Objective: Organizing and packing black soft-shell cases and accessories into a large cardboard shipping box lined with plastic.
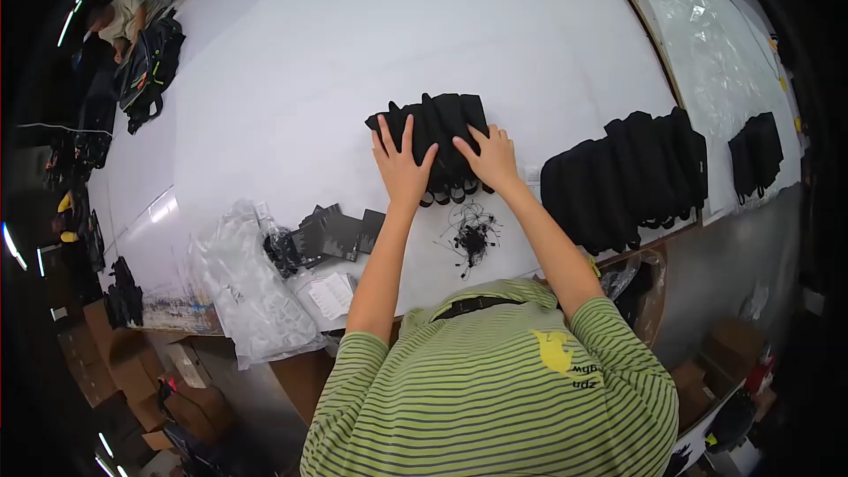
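On the white table, a row of black folded fabric pieces stands bunched together in front of me, with loops along the near side. My left hand grips its left end, fingers spread across the cloth and thumb toward the middle. At the right end my right hand holds the same bundle, thumb on top and the other fingers around the outer side. Just below the bundle, between my forearms, lies a tangle of thin black cords. What kind of product the fabric pieces are, I cannot tell.
To the right lies a larger row of black fabric pieces, with a smaller stack beyond. Dark cards, white paper slips and clear plastic bags lie left. A person sits far left by a black backpack.
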{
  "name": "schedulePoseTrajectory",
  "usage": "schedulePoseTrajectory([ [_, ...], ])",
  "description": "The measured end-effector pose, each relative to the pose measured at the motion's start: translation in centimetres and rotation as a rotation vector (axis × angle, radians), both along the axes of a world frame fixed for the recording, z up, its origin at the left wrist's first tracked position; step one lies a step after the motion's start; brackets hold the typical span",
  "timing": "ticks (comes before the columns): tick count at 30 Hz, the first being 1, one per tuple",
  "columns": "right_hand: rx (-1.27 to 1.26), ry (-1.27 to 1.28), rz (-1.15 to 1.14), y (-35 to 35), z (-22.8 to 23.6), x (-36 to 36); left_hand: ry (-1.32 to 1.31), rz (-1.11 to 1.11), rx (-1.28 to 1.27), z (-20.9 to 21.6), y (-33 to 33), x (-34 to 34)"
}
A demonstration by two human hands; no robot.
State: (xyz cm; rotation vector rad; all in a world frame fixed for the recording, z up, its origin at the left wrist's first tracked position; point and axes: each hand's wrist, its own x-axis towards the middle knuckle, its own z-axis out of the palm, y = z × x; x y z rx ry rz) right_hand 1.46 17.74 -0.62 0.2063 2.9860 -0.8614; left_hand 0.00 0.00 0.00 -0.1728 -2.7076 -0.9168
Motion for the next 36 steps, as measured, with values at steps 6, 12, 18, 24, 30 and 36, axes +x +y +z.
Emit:
schedulePoseTrajectory([
  [6, -0.205, 0.06, -0.012, 1.2, -0.9, -0.2, 0.039, -0.352, -0.25, 1.6, 0.2, -1.1],
  [12, -0.239, 0.013, -0.013, 1.0, 0.4, -0.5, -0.006, -0.513, -0.353, 1.2, 0.4, -1.0],
  [18, -0.828, 0.159, -0.063, 6.5, -2.2, -2.8, -0.016, -0.524, -0.343, 1.4, 0.6, -1.1],
  [24, -1.45, -0.293, -0.215, 4.4, -2.0, -3.4, -0.023, -0.511, -0.311, 1.1, 0.5, -1.1],
  [30, -1.007, -0.329, -0.167, 3.5, -3.3, -3.4, -0.038, -0.519, -0.255, 1.3, 0.2, -1.2],
  [36, -1.267, -0.088, -0.251, -0.1, -4.7, -1.0, -0.05, -0.53, -0.227, 1.5, 0.3, -1.3],
])
